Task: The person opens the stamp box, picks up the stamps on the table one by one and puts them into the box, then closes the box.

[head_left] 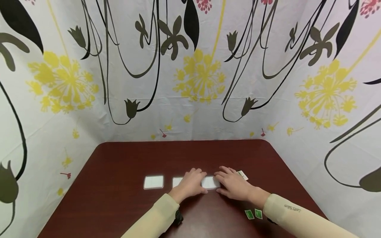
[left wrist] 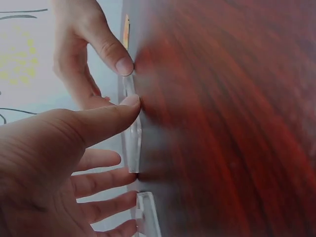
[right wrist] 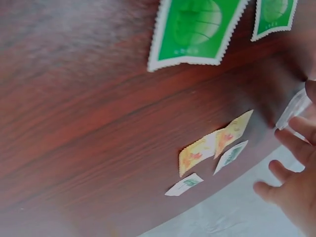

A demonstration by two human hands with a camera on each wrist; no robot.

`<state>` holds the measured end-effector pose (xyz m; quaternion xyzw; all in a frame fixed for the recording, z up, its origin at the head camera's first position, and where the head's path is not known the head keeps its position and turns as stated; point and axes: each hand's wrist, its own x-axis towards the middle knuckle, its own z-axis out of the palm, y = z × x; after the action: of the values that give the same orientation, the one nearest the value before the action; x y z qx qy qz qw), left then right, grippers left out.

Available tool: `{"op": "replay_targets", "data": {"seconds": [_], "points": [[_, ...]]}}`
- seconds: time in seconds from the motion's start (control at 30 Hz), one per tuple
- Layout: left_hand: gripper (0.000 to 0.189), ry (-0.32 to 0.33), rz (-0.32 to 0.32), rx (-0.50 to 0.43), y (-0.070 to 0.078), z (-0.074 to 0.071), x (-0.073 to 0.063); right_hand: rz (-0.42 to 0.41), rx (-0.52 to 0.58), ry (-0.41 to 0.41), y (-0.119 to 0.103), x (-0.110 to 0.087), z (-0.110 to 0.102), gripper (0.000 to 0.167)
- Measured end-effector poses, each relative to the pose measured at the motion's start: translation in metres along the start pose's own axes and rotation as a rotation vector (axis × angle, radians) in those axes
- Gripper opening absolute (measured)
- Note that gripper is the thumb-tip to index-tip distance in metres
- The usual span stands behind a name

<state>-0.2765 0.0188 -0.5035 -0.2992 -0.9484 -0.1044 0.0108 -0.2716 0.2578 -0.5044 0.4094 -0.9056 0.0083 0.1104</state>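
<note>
My left hand [head_left: 190, 183] touches a flat clear plastic case [head_left: 210, 182] with a white inside, at its left edge. From the other side my right hand [head_left: 236, 185] rests against the same case, fingers extended. In the left wrist view, the left thumb lies along the near side of the case [left wrist: 133, 148], and the other fingers are loosely straight. Partly hidden by my left hand is a second case [head_left: 177, 181]; a third case [head_left: 154, 182] lies further left. Two green stamps [right wrist: 192, 32] lie near my right forearm.
Beyond my right hand lie yellow-orange stamps [right wrist: 197, 152] and pale stamps with green print [right wrist: 185, 184]. The dark red wooden table [head_left: 119, 158] has rounded far corners. A floral white curtain [head_left: 202, 119] hangs around its back and sides.
</note>
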Motion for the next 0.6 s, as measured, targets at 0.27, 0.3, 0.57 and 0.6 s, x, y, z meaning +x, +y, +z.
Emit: {"op": "replay_targets", "data": {"seconds": [0.27,0.3,0.57,0.6], "points": [[0.054,0.001,0.014,-0.044,-0.006,0.004,0.008,0.023,0.088,-0.003,0.002,0.008,0.001,0.044],[0.053,-0.002,0.015,-0.052,-0.006,0.003,0.009,0.02,0.093,0.004,0.002,0.009,0.001,0.044],[0.048,-0.016,-0.017,-0.049,-0.001,0.0,0.009,-0.027,0.123,0.066,0.004,0.015,0.002,0.037],[0.048,-0.015,-0.02,-0.038,0.001,-0.001,0.009,-0.026,0.122,0.067,0.004,0.015,0.002,0.036]]}}
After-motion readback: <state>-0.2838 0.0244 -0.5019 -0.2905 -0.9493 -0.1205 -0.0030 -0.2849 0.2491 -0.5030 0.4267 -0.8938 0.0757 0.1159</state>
